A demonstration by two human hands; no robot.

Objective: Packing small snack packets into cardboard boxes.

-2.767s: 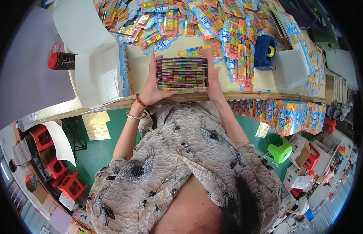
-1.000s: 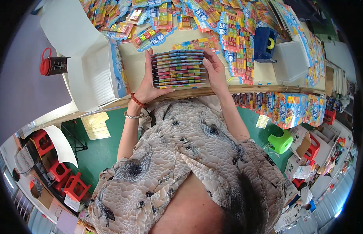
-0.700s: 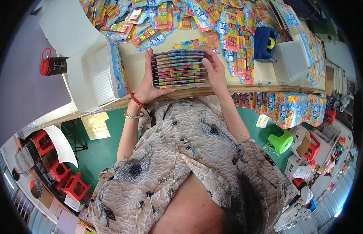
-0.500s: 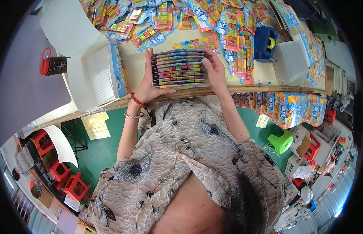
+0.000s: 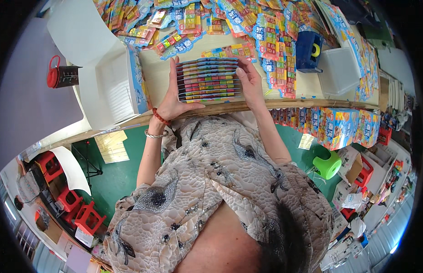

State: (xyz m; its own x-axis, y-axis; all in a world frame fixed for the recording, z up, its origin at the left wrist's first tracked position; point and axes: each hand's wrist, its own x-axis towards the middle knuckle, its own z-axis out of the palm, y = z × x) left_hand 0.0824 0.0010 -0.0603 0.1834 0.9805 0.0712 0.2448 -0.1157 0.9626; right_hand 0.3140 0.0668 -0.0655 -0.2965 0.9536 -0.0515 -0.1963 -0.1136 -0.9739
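Note:
Between my two hands stands a row of blister packs (image 5: pixel 209 82), several colourful cards on edge one behind another, close to the table's front edge. My left hand (image 5: pixel 173 98) braces the row's left side, fingers stretched up along it and thumb lying along the near side. My right hand (image 5: pixel 250 84) grips the right side, thumb on top and fingers round the far corner. Just beyond the row lies a flat blister pack (image 5: pixel 229 51). Further back is a heap of loose blister packs (image 5: pixel 188 22) with blue and yellow cards.
A blue tape dispenser (image 5: pixel 308 52) and a clear plastic box (image 5: pixel 339 70) stand right on the table. At left are an opened white carton (image 5: pixel 106 86) and a dark red-lidded cup (image 5: pixel 61 77). Printed boxes (image 5: pixel 336 127) sit below the table's right edge, near a green stool (image 5: pixel 327 164).

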